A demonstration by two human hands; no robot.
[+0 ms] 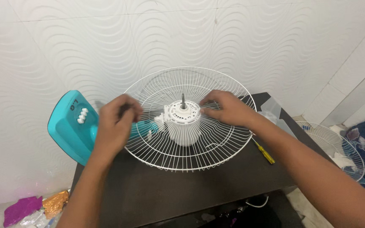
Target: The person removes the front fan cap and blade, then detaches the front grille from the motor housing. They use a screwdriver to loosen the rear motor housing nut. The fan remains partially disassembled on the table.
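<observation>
Forearms: both reach in from the bottom edge and converge on the fan lying on its back.
Table (pixel 157 194): dark top, bearing the fan; its near part is bare.
Fan guard (pixel 191 158): white wire rear guard, round, lying face up on the table with the motor in its middle.
Motor housing (pixel 184 126): white, in the guard's centre, with a grey shaft (pixel 183 100) standing upright from it.
Left hand (pixel 117 124): curled over the guard's left rim near the teal neck, fingers folded in; whether it pinches a small part or only the wire cannot be told, as the fingers hide it.
Right hand (pixel 224 109): palm down on the guard right of the motor, fingertips pressed to the housing's edge, holding no tool.
Fan base (pixel 70 126): teal, tipped up against the wall at left, white buttons showing.
Screwdriver (pixel 263 153): yellow handle, on the table just beside the guard's right rim, untouched.
Second guard (pixel 339 145): white wire, resting lower at right, well apart.
Risk: the guard could rock or slide under uneven pressing, since it rests on its curved back; a bump could roll the screwdriver off the table edge.
</observation>
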